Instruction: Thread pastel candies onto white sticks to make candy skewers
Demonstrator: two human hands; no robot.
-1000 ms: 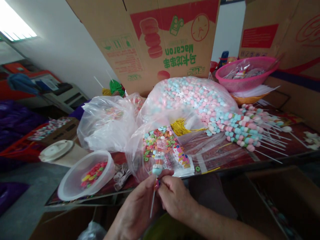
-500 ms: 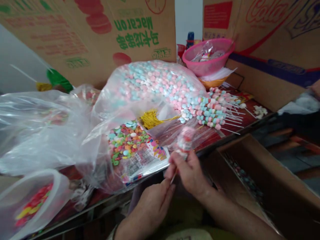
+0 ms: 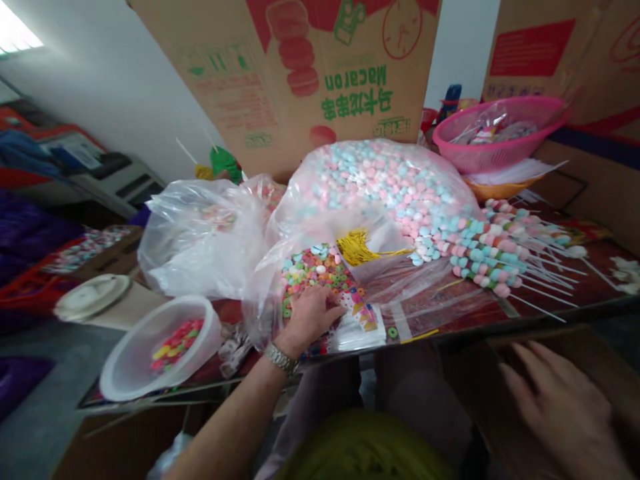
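My left hand (image 3: 311,315), with a metal watch at the wrist, rests at the near edge of colourful ring-shaped candies (image 3: 320,265) in a clear plastic bag. Its thumb stands apart from the fingers, whose tips are partly hidden among the candies. At the lower right my right hand (image 3: 563,403) hangs over an open cardboard box (image 3: 480,373), fingers stretched and slightly blurred, nothing visible in them. Beyond the candies lie gold twist ties (image 3: 357,247) and a large bag of pink, blue and white marshmallows (image 3: 380,177). Finished-looking marshmallow skewers (image 3: 493,257) are piled to the right.
A translucent tub (image 3: 116,367) with red and yellow candies stands at the table's left. Clear plastic bags (image 3: 195,247) lie behind it. A pink basket (image 3: 500,150) is at the back right, and a tall Macaron carton (image 3: 280,127) stands at the back.
The wrapped marshmallow stick that both hands held is out of sight. My left hand has moved up to the candies, my right hand down to the right over the box. The view has swung left.
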